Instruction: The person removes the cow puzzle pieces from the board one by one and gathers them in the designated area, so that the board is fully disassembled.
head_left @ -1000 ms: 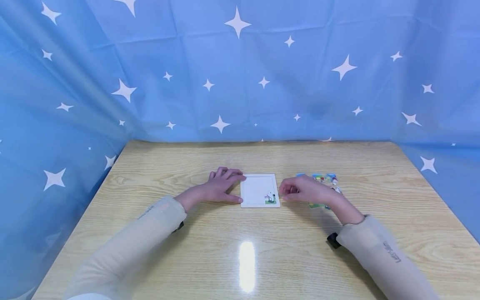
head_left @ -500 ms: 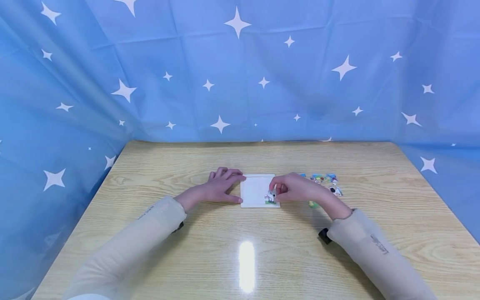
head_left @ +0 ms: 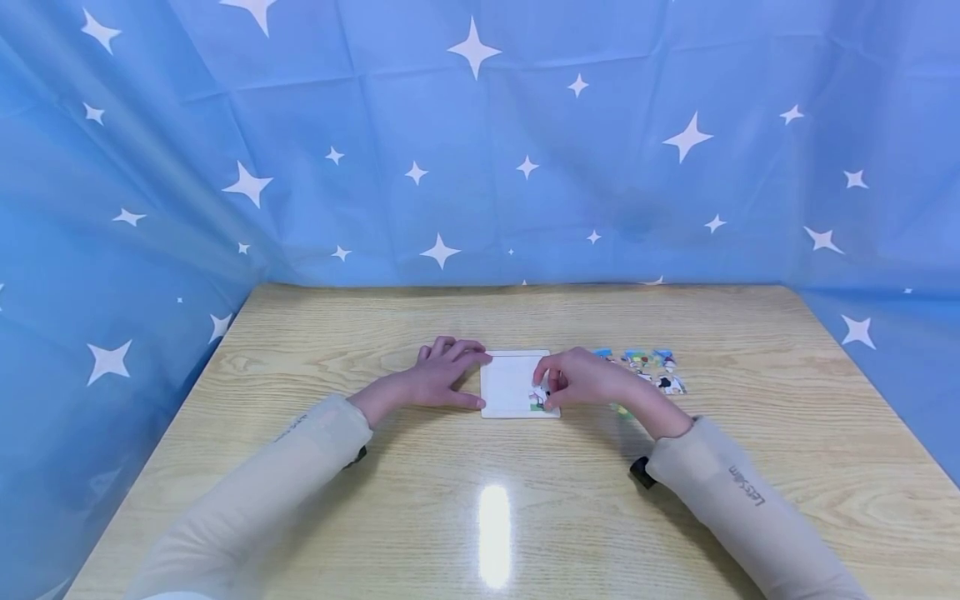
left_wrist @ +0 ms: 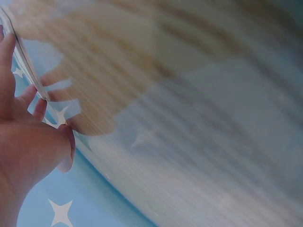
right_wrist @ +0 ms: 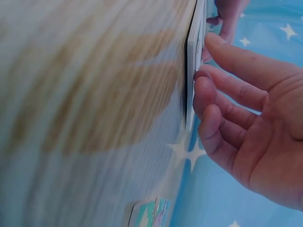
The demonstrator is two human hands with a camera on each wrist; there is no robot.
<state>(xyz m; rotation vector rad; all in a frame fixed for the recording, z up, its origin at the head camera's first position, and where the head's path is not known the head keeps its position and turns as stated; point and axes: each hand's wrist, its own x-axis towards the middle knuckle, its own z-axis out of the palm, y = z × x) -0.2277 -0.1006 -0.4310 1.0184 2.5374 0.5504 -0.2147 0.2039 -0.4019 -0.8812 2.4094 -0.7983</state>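
Observation:
A white square puzzle tray [head_left: 508,383] lies flat on the table. My left hand [head_left: 446,375] rests at its left side, thumb and fingers spread, with the tips touching the edge. In the tray's lower right corner is a puzzle piece [head_left: 537,395] with a white animal and green grass. My right hand [head_left: 588,379] is over that corner, index finger and thumb pinching the piece and the other fingers curled. In the right wrist view the fingertips meet the tray [right_wrist: 191,71] from above, and they hide most of the piece.
Several loose puzzle pieces [head_left: 651,358] lie on the table [head_left: 375,500] to the right of the tray, partly behind my right hand. One piece [right_wrist: 149,213] shows low in the right wrist view. A blue starry curtain [head_left: 480,167] hangs behind the table.
My right hand has moved left from beside the tray onto the piece in its lower right corner, and the piece now looks slightly tilted. The left hand has stayed put.

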